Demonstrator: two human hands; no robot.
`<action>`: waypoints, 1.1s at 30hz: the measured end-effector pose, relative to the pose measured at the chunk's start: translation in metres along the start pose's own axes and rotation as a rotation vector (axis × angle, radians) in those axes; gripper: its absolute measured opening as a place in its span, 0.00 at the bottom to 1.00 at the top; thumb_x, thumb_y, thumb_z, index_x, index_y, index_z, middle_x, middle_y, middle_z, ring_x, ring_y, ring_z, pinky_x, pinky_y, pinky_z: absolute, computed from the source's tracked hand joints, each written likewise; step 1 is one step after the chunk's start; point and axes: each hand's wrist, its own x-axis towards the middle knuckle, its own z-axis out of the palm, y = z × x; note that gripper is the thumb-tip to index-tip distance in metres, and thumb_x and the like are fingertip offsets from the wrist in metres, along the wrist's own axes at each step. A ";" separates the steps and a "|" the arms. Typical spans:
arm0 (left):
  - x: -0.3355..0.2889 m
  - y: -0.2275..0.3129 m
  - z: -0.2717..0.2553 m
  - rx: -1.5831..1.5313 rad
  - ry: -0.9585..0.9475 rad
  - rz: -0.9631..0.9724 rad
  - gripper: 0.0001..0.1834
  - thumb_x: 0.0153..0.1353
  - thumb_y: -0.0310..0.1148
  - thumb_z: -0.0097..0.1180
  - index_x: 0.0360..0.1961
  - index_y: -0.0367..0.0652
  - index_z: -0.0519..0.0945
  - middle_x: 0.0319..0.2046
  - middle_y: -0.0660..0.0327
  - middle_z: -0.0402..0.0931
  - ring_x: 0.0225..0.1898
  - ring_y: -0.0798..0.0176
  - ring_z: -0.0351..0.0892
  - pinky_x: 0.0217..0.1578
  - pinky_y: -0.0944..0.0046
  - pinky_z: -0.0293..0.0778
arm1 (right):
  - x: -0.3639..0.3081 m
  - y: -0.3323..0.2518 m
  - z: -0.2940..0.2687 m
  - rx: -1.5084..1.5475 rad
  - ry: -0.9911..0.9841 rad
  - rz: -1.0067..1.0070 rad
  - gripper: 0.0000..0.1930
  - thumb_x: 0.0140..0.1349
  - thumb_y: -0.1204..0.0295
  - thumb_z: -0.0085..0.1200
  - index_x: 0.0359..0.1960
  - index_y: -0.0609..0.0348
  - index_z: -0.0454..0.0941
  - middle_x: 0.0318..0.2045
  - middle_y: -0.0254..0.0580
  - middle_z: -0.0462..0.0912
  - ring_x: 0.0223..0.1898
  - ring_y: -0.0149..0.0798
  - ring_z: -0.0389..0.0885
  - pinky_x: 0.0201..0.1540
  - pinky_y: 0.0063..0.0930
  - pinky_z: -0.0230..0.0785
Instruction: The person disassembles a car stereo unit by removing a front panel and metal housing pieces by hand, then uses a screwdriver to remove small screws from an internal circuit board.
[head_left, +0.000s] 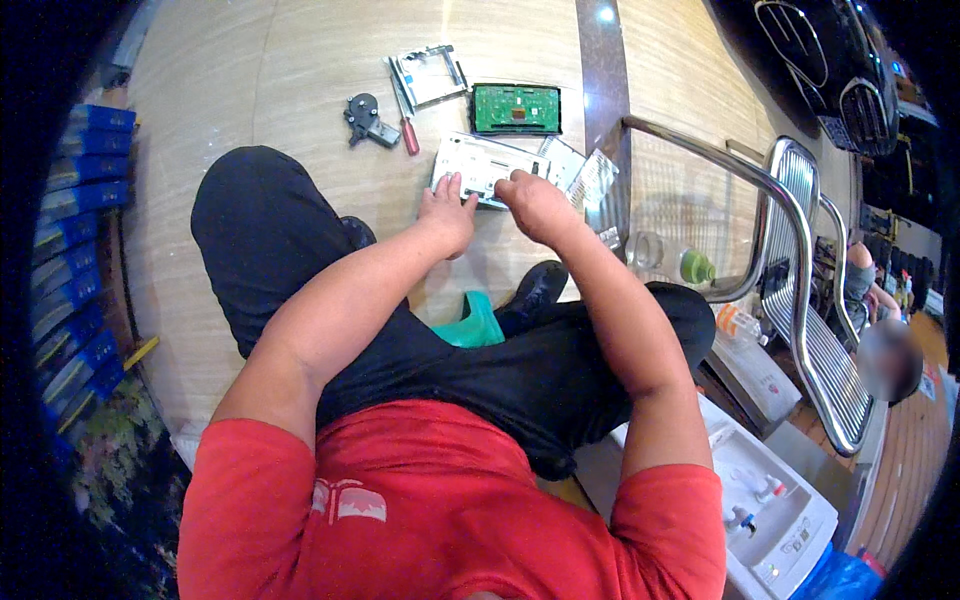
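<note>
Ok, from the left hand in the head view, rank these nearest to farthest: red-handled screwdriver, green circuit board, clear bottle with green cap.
1. Red-handled screwdriver, ahead and slightly left of the left hand.
2. Green circuit board, ahead to the right.
3. Clear bottle with green cap, far right under the chair frame.

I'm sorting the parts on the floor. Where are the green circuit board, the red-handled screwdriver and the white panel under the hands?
green circuit board (516,108), head view, middle of its green face
red-handled screwdriver (409,136), head view, on the red handle
white panel (478,160), head view, bare face above the fingers
</note>
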 end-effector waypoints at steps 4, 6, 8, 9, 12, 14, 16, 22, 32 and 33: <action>0.005 -0.002 -0.002 0.028 0.028 0.021 0.43 0.56 0.28 0.57 0.73 0.47 0.53 0.73 0.40 0.39 0.73 0.40 0.45 0.67 0.40 0.50 | -0.002 -0.020 -0.002 -0.097 -0.017 0.059 0.07 0.62 0.70 0.50 0.39 0.59 0.72 0.32 0.53 0.79 0.34 0.54 0.83 0.36 0.47 0.76; 0.009 -0.004 -0.002 -0.012 0.160 0.024 0.30 0.60 0.31 0.53 0.66 0.44 0.66 0.68 0.40 0.57 0.68 0.41 0.59 0.62 0.43 0.61 | -0.003 -0.036 -0.007 -0.098 -0.058 0.189 0.10 0.64 0.67 0.49 0.40 0.60 0.70 0.32 0.53 0.81 0.33 0.53 0.84 0.34 0.45 0.77; 0.010 -0.004 -0.011 -0.013 0.199 0.030 0.21 0.62 0.32 0.51 0.57 0.44 0.74 0.61 0.45 0.66 0.60 0.45 0.67 0.56 0.46 0.66 | -0.005 -0.038 -0.003 -0.084 -0.043 0.200 0.10 0.65 0.67 0.47 0.41 0.60 0.70 0.32 0.52 0.82 0.34 0.53 0.84 0.33 0.44 0.77; 0.010 -0.002 -0.017 -0.024 0.232 0.034 0.15 0.64 0.33 0.48 0.47 0.45 0.81 0.54 0.50 0.75 0.52 0.48 0.76 0.49 0.50 0.72 | -0.005 -0.039 -0.001 -0.083 -0.013 0.220 0.08 0.65 0.68 0.46 0.41 0.59 0.70 0.32 0.52 0.82 0.34 0.53 0.84 0.33 0.44 0.77; 0.019 -0.003 -0.016 -0.238 0.465 0.038 0.13 0.62 0.32 0.49 0.43 0.47 0.83 0.47 0.48 0.79 0.46 0.47 0.80 0.44 0.51 0.77 | -0.007 -0.034 0.000 -0.062 0.026 0.252 0.06 0.64 0.73 0.43 0.40 0.59 0.70 0.34 0.52 0.81 0.35 0.53 0.84 0.37 0.44 0.77; 0.027 -0.002 -0.013 -0.311 0.407 0.032 0.12 0.61 0.31 0.50 0.42 0.47 0.84 0.45 0.47 0.80 0.45 0.46 0.81 0.43 0.49 0.78 | -0.009 -0.029 0.000 -0.003 0.117 0.200 0.07 0.61 0.76 0.45 0.40 0.60 0.70 0.36 0.53 0.80 0.38 0.53 0.83 0.41 0.43 0.76; 0.035 -0.001 -0.008 -0.389 0.346 0.022 0.12 0.60 0.31 0.50 0.41 0.48 0.84 0.43 0.45 0.80 0.44 0.45 0.82 0.43 0.48 0.78 | -0.010 -0.026 0.000 0.036 0.128 0.201 0.08 0.59 0.78 0.46 0.40 0.61 0.70 0.37 0.53 0.79 0.40 0.52 0.81 0.43 0.43 0.74; 0.057 -0.003 0.010 -0.313 0.366 -0.002 0.10 0.58 0.30 0.52 0.36 0.47 0.85 0.36 0.48 0.83 0.42 0.44 0.83 0.43 0.48 0.78 | -0.010 -0.024 0.008 0.098 0.183 0.135 0.08 0.58 0.78 0.46 0.40 0.62 0.71 0.38 0.55 0.78 0.41 0.53 0.81 0.43 0.43 0.75; 0.057 -0.001 0.008 -0.347 0.387 0.030 0.13 0.59 0.38 0.55 0.32 0.38 0.84 0.35 0.45 0.82 0.40 0.44 0.83 0.42 0.48 0.77 | -0.017 -0.026 0.001 0.046 0.080 0.226 0.07 0.63 0.72 0.45 0.39 0.62 0.71 0.36 0.53 0.80 0.36 0.53 0.84 0.39 0.44 0.77; 0.059 0.000 0.008 -0.370 0.407 0.024 0.14 0.59 0.39 0.56 0.32 0.39 0.85 0.35 0.46 0.82 0.40 0.44 0.83 0.42 0.48 0.77 | -0.017 -0.024 0.004 0.043 0.109 0.180 0.08 0.63 0.72 0.45 0.40 0.62 0.69 0.35 0.53 0.78 0.36 0.53 0.83 0.39 0.46 0.76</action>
